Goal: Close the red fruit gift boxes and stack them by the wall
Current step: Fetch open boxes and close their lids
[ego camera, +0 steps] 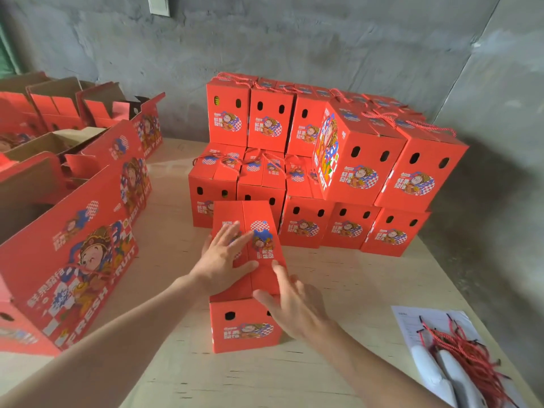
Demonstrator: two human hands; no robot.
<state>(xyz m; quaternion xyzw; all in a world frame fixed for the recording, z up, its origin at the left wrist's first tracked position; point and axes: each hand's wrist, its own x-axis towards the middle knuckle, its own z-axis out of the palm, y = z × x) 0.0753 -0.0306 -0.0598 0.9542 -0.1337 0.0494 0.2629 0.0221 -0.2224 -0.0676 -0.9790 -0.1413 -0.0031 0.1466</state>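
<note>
A red fruit gift box [244,325] stands on the wooden table in front of me, its two top flaps folded shut. My left hand [223,260] lies flat on the left flap with fingers spread. My right hand [290,304] presses with straight fingers on the near right corner of the top. Behind it, against the grey wall, stands a stack of closed red boxes [338,172] with red rope handles, two layers high.
Several open red boxes [73,201] with raised flaps fill the left side. At the right front lie a sheet of paper [412,322], a bundle of red rope handles [465,357] and a white object. Bare table [265,378] shows near me.
</note>
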